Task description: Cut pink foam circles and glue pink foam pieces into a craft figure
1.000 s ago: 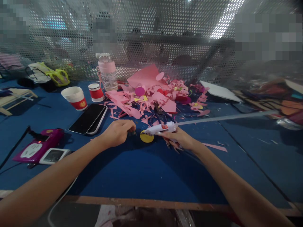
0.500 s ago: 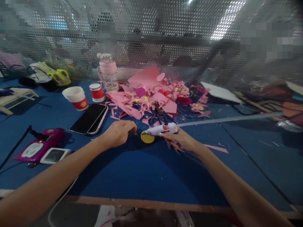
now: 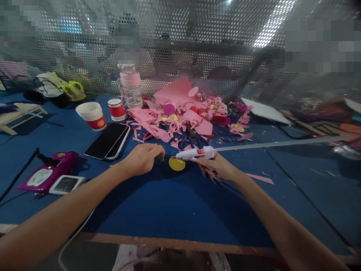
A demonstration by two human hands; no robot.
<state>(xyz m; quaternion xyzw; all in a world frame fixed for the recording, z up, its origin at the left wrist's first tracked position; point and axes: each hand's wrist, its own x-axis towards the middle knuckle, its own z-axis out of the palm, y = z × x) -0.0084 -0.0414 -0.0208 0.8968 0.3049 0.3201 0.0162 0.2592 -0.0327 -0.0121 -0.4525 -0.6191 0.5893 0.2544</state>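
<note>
Mid-frame, the right hand (image 3: 216, 165), clamped on the glue gun (image 3: 194, 153), has nudged its nozzle (image 3: 174, 157) toward the yellow disc (image 3: 177, 164)'s upper edge, baring more surface; left hand (image 3: 143, 160): grip unclear

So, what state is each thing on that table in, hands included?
Right hand: closed on the glue gun
Glue gun: held, tip over the yellow disc
Left hand: fingers bent, grip unclear
Yellow disc: flat on the table
Black phone: screen dark
White cups: stacked
Red cup: standing
Purple device: red light lit
Pink bottle: standing
Pink scraps: loosely heaped
</note>
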